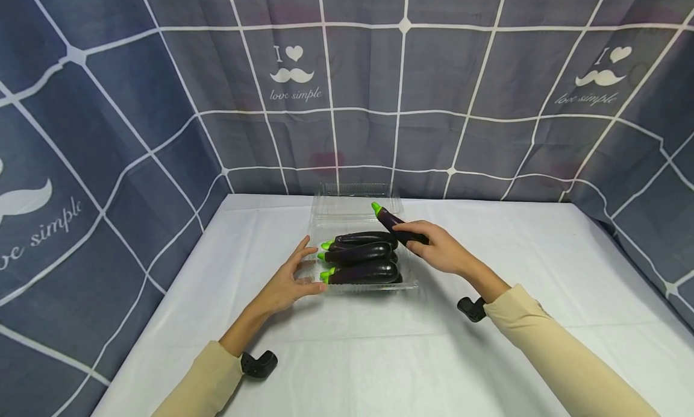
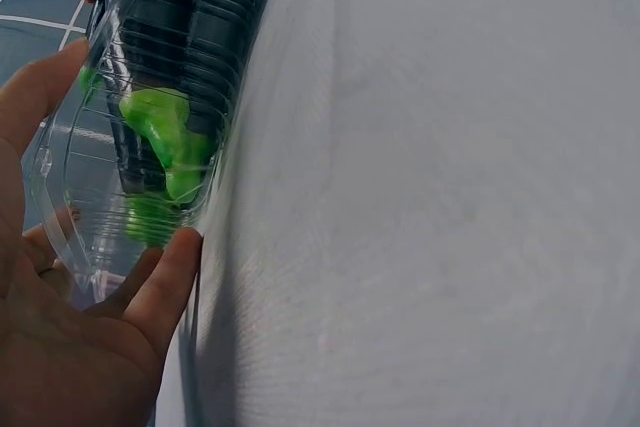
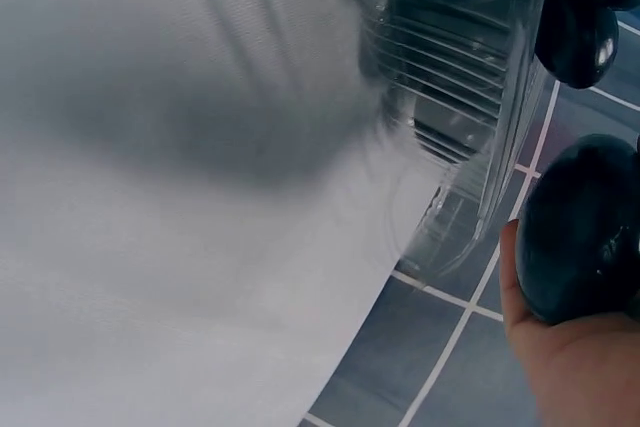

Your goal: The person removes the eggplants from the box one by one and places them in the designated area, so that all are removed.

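My right hand (image 1: 441, 248) grips a dark purple eggplant (image 1: 389, 219) by its thick end, its bright green stem tilted up and to the left. It is held over the right rear part of a clear plastic container (image 1: 374, 287). Inside that container lie several more eggplants (image 1: 358, 254), stems to the left. At the container's left end my left hand (image 1: 284, 287) has its thumb and fingers spread, with the thumb at the front corner. The right wrist view shows the rounded end of the held eggplant (image 3: 578, 232) against the fingers.
The container's hinged lid (image 1: 355, 206) stands open behind it, toward the back edge of the white-covered table (image 1: 379, 351). Grey curtains (image 1: 358, 140) with white grid lines hang behind and at both sides. Each wrist carries a black camera (image 1: 259, 364).
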The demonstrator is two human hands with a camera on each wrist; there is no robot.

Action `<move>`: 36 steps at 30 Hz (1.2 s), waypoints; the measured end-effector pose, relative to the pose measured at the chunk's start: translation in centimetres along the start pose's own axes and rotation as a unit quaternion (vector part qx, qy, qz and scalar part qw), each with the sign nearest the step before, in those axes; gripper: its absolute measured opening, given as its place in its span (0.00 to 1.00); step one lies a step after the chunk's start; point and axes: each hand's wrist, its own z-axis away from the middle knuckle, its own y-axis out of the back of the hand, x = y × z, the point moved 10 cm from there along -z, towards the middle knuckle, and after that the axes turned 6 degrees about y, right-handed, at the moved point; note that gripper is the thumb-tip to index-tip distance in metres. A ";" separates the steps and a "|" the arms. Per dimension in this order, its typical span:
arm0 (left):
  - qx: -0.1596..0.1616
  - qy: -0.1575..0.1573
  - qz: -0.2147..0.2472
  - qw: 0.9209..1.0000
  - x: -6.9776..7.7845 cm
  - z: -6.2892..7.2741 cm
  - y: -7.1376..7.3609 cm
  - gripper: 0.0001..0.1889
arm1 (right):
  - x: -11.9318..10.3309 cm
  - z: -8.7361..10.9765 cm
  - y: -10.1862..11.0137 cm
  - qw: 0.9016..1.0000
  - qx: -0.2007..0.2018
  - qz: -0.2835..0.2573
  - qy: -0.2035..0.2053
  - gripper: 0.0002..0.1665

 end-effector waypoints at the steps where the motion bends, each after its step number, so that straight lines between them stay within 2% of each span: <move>1: 0.000 0.000 0.001 1.000 0.0 0.0 0.0 0.42 | 0.2 0.1 0.1 1.000 0.000 -0.002 -0.004 0.23; 15: -0.001 0.001 0.005 1.000 0.2 0.3 -0.2 0.43 | 1.8 2.0 1.4 0.998 0.009 0.014 -0.057 0.25; 24: 0.003 0.000 -0.001 1.000 0.4 0.3 -0.1 0.44 | 2.3 3.2 2.2 0.996 0.010 -0.025 -0.088 0.26; 36: 0.002 0.000 0.004 1.000 0.1 0.2 -0.1 0.44 | 3.8 5.0 2.9 0.994 0.021 -0.034 -0.102 0.28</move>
